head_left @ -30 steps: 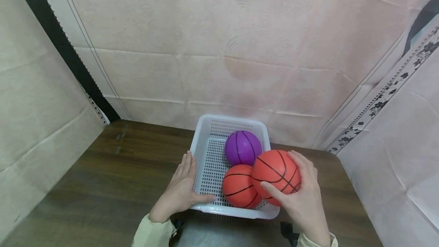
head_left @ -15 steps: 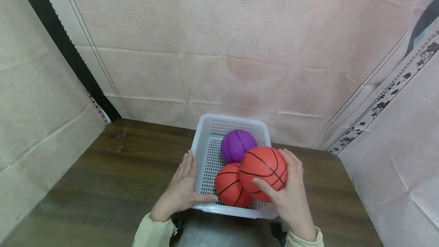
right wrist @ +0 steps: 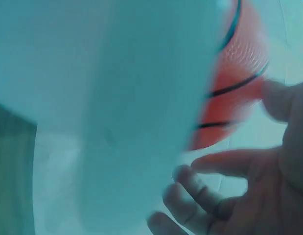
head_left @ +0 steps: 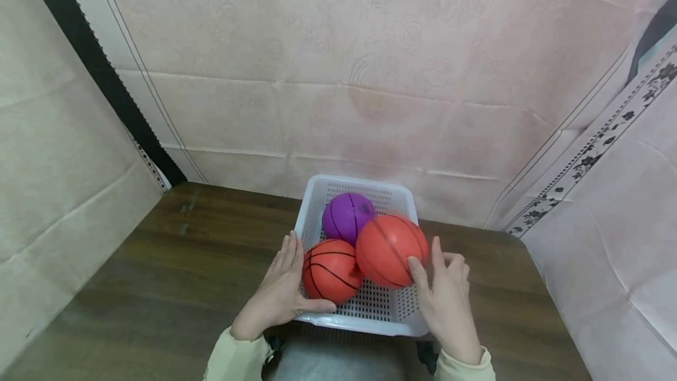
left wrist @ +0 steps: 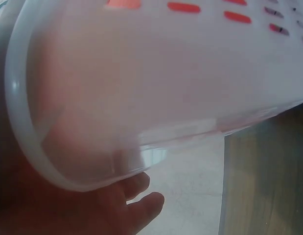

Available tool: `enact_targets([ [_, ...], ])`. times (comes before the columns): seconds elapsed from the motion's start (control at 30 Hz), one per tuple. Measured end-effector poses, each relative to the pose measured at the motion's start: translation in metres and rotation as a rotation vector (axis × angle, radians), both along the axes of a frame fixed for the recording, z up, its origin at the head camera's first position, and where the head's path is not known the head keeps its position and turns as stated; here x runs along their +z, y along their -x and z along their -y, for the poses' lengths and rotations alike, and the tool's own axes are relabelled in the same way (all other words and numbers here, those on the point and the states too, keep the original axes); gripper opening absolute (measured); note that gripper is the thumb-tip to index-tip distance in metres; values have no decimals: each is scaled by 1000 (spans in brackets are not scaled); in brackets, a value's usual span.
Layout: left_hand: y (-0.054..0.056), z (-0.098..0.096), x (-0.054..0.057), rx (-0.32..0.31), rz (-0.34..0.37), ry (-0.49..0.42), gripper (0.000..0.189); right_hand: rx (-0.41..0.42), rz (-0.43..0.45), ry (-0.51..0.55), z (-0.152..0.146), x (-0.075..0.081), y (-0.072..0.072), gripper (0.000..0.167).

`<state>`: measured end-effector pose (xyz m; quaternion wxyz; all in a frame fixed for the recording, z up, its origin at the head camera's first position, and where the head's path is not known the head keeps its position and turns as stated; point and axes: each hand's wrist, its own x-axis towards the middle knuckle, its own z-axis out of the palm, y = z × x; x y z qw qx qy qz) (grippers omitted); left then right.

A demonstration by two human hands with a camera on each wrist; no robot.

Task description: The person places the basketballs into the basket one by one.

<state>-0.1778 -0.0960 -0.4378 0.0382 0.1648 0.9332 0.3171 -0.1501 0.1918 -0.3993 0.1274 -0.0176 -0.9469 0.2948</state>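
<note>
A white plastic basket (head_left: pixel 365 327) with perforated walls holds small toy basketballs. A purple ball (head_left: pixel 346 216) lies toward its back. An orange ball (head_left: pixel 331 270) sits at the front left, near my left thumb. Another orange ball (head_left: pixel 391 250) is at the right side, touching or very close to both others. My left hand (head_left: pixel 277 298) rests straight-fingered along the basket's front left corner, its thumb over the rim. Beside the right wall is my right hand (head_left: pixel 449 304), thumb touching the right orange ball and the other fingers loose. The right wrist view shows this ball (right wrist: pixel 234 83) partly behind the blurred basket wall.
The basket stands on a dark brown wooden table (head_left: pixel 211 275), close to the back wall of pale cloth (head_left: pixel 338 75). Cloth walls also rise at left and right. A grey surface (head_left: pixel 338 360) lies before the basket.
The held orange ball has moved left and back, and my right fingers have loosened from it. The other orange ball and the purple ball have shifted left. My left hand has stayed put.
</note>
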Motion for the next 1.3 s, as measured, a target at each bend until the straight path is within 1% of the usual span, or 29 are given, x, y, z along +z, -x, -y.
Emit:
enact_targets([
  [0.07, 0, 0, 0, 2, -1, 3, 140, -23, -2, 14, 0, 0, 2, 84],
  [0.13, 0, 0, 0, 6, -2, 2, 140, -28, 0, 32, 0, -1, 4, 83],
  [0.23, 0, 0, 0, 9, 4, 16, 140, -23, 8, 60, 0, -3, 5, 77],
  [0.3, 0, 0, 0, 7, 6, 22, 140, -33, 1, 77, 1, -3, 5, 71],
  [0.47, 0, -2, -1, -4, 5, 13, 138, -74, -60, 103, -2, 1, 0, 63],
  [0.57, 1, -3, -1, -7, 6, 5, 136, -83, -80, 112, -4, 4, -2, 64],
  [0.67, 2, -4, -1, -11, 6, 7, 136, -90, -87, 106, -8, 4, -4, 64],
  [0.8, 2, -7, -2, -11, 14, -2, 135, -102, -78, 94, -11, 2, -6, 64],
  [1.0, 3, -9, -4, -13, 32, -7, 135, -123, -41, 85, -16, 1, -8, 68],
  [1.13, 6, -5, -6, -12, 26, 7, 134, -134, -31, 71, -17, -1, -6, 72],
  [1.3, 4, -3, -13, 10, 50, 4, 134, -123, -15, 45, -23, 0, -2, 77],
])
